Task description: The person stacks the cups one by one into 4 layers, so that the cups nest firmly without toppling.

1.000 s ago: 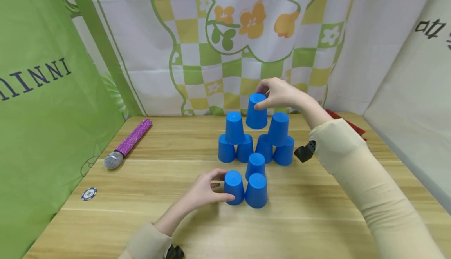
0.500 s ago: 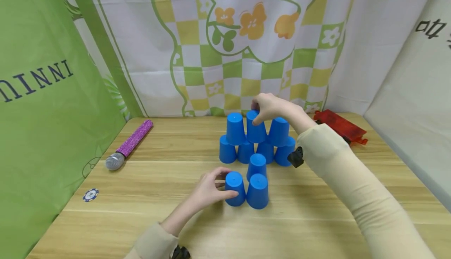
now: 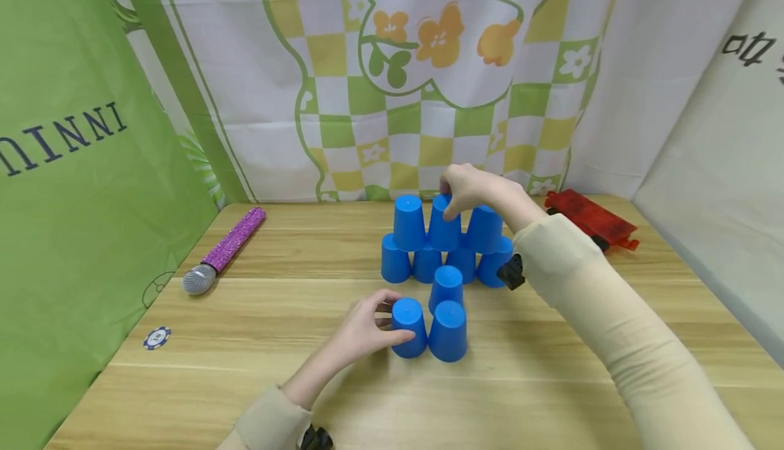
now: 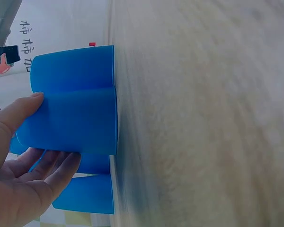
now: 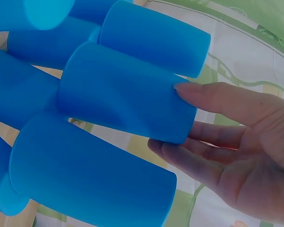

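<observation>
Several upside-down blue cups stand on the wooden table. At the back, a bottom row (image 3: 395, 263) bears a second tier of three. My right hand (image 3: 470, 188) pinches the upper part of the middle cup (image 3: 444, 233) of that tier, thumb on the near side, fingers behind. In the right wrist view this cup (image 5: 125, 92) sits between the tier's left cup (image 5: 156, 38) and right cup (image 5: 92, 172). Closer to me, my left hand (image 3: 364, 327) holds the front-left cup (image 3: 409, 314) of a group of three, beside the front-right cup (image 3: 448, 334) and a cup (image 3: 447, 285) behind.
A glittery purple microphone (image 3: 233, 240) lies at the left of the table, with a poker chip (image 3: 157, 338) nearer me. At the back right is a red toy cart (image 3: 589, 218), partly behind the right arm. Patterned cloth (image 3: 343, 130) hangs along the table's back edge.
My right hand has lowered its cup from above into the gap between the two second-tier cups. The left hand stays at its cup. More of the red cart shows.
</observation>
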The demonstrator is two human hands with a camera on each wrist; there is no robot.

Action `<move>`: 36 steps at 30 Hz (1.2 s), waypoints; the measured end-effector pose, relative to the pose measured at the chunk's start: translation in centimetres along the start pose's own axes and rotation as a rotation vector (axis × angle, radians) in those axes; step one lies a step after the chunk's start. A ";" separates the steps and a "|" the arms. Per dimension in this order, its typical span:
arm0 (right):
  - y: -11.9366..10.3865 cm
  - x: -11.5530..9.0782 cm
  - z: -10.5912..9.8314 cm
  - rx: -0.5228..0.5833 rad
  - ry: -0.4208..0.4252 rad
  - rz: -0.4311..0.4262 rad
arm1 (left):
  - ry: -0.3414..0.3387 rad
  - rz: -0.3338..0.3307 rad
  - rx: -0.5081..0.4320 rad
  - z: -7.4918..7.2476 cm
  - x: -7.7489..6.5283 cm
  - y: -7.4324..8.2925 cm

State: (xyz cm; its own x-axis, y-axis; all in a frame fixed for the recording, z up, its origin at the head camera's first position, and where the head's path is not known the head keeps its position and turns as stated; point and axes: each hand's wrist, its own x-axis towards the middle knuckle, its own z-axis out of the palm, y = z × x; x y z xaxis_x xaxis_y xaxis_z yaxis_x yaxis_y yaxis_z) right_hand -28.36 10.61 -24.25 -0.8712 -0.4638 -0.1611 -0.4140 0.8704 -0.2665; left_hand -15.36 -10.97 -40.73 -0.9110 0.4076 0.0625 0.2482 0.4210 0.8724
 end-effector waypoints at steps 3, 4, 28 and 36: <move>0.0 0.0 0.0 -0.011 -0.010 0.008 | -0.003 0.002 0.002 0.0 0.0 0.0; 0.1 0.0 0.0 -0.015 -0.011 0.008 | -0.003 0.002 0.004 0.0 0.0 0.0; 1.7 -4.2 0.0 0.234 0.359 -0.063 | 0.201 -0.010 0.001 -3.0 -0.7 1.7; 3.6 -8.1 2.5 0.475 0.547 -0.070 | 0.286 0.034 -0.019 -6.1 0.4 5.2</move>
State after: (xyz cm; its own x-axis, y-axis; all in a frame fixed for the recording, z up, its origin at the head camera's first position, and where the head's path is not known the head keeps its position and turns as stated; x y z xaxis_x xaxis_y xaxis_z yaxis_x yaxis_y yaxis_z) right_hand -22.16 17.12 -26.31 -0.9055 -0.2589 0.3363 -0.4228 0.6185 -0.6624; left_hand -16.45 -13.50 -33.23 -0.9588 0.1751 0.2237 0.2765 0.3945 0.8763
